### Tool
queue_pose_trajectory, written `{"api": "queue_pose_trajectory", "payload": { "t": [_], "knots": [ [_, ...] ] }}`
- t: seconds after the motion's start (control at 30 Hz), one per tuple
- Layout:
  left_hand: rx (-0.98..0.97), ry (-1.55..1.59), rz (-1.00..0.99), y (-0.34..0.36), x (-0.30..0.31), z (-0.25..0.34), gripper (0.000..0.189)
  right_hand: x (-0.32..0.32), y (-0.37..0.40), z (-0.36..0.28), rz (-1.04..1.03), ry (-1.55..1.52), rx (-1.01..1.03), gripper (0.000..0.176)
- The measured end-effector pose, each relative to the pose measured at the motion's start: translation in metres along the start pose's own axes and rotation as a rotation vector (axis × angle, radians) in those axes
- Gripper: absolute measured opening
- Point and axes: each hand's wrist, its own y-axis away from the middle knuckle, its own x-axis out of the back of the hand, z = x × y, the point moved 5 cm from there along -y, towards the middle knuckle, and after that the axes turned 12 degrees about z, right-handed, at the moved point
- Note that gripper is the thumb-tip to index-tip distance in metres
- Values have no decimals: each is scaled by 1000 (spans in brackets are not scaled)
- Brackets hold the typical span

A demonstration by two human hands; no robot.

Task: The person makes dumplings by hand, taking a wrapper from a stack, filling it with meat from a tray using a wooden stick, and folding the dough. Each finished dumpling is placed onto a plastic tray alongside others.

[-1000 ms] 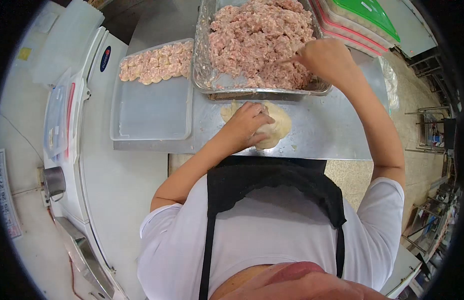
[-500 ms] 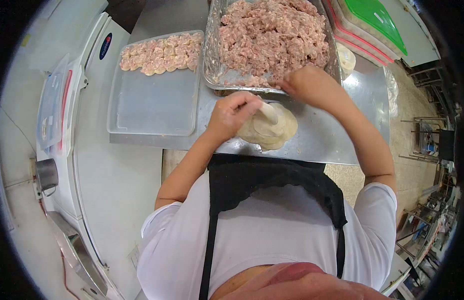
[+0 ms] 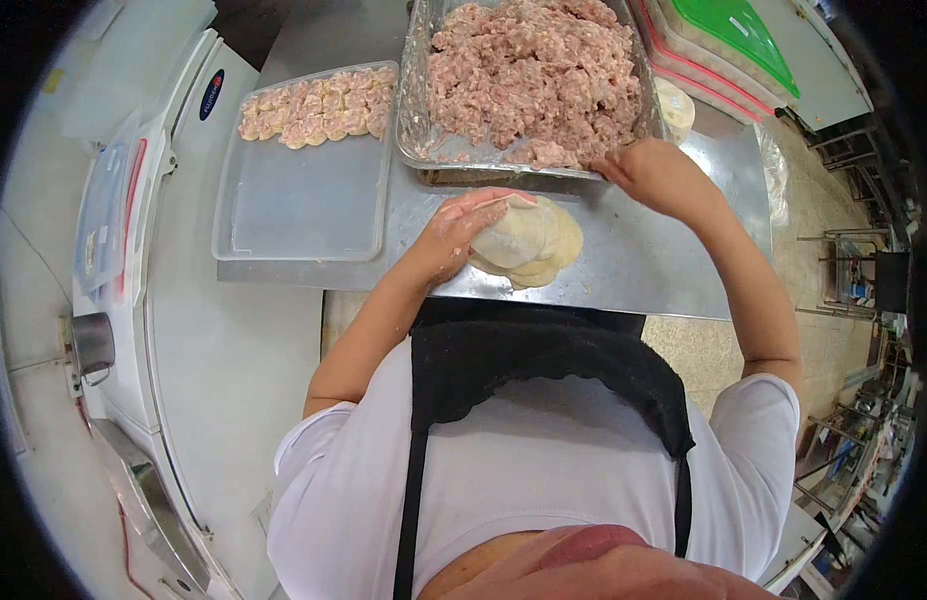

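My left hand (image 3: pixel 461 232) holds a thin round dough wrapper (image 3: pixel 513 236), its fingers behind the wrapper's upper left edge. Under and beside that wrapper lies a stack of wrappers (image 3: pixel 560 245) on the metal table. My right hand (image 3: pixel 648 175) is closed at the lower right corner of a metal tray (image 3: pixel 411 95) heaped with minced meat filling (image 3: pixel 533 75). What its fingertips hold, if anything, is hidden. To the left, a clear plastic tray (image 3: pixel 303 210) bears rows of filled dumplings (image 3: pixel 318 107) along its far side.
The metal table (image 3: pixel 643 260) reaches under both trays. Stacked containers with a green lid (image 3: pixel 738 38) stand at the back right, near another pile of round wrappers (image 3: pixel 675 108). A white appliance (image 3: pixel 223 200) is on the left and a metal rack (image 3: pixel 848 270) on the right.
My left hand has gone from pinching a folded-up wrapper to holding it spread out. My right hand has shifted slightly right along the meat tray's near edge. The view has shifted slightly.
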Motion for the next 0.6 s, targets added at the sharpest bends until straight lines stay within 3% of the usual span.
{"api": "queue_pose_trajectory", "payload": {
  "t": [0.07, 0.1, 0.17, 0.23, 0.3, 0.37, 0.43, 0.5, 0.53, 0.6],
  "knots": [
    [41, 103, 8, 0, -1, -3, 35, -8, 0, 15, 52, -317, -38, 44],
    [61, 215, 3, -2, -1, -2, 36, -5, 1, 15, 55, -316, -36, 44],
    [77, 330, -1, -8, -3, 3, 37, 1, 4, 18, 39, -661, -217, 44],
    [8, 559, 305, -20, 0, 25, 41, 14, -1, 13, 64, -819, -322, 41],
    [-123, 721, 274, -45, -4, 51, 38, 17, -9, 5, 90, -970, -427, 39],
    [-218, 812, 259, -71, -11, 74, 39, 16, -19, 0, 284, -1148, -457, 33],
    [-310, 895, 239, -85, -11, 95, 40, -5, -27, -12, 406, -981, -381, 32],
    [-156, 1168, 246, -96, -9, 99, 61, -2, -26, -18, 552, -670, -241, 30],
    [-159, 1171, 251, -106, 2, 91, 61, 3, -24, -14, 548, -670, -236, 30],
    [-153, 1098, 407, -125, 32, 61, 73, 18, -21, -13, 395, -168, -74, 28]
  ]
}}
